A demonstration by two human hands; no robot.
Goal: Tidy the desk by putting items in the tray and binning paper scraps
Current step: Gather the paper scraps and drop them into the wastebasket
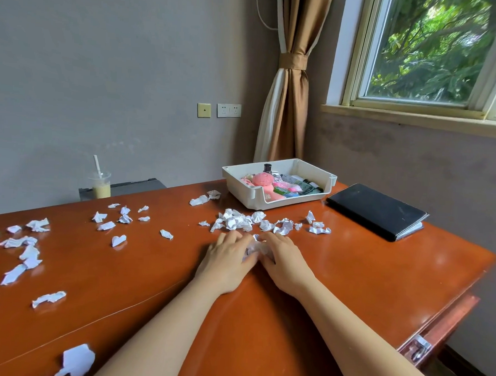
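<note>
White crumpled paper scraps lie scattered over the brown desk. A dense pile of scraps sits just beyond my hands. My left hand and my right hand rest palm-down side by side on the desk, cupped around a small clump of paper pressed between them. A white plastic tray stands at the back of the desk, holding a pink plush toy, small bottles and other items. More scraps are spread along the left side. No bin is in view.
A black notebook lies at the right of the tray. A plastic cup with a straw stands on a low dark surface behind the desk's left back edge. The desk's right edge drops off near a window wall and curtain.
</note>
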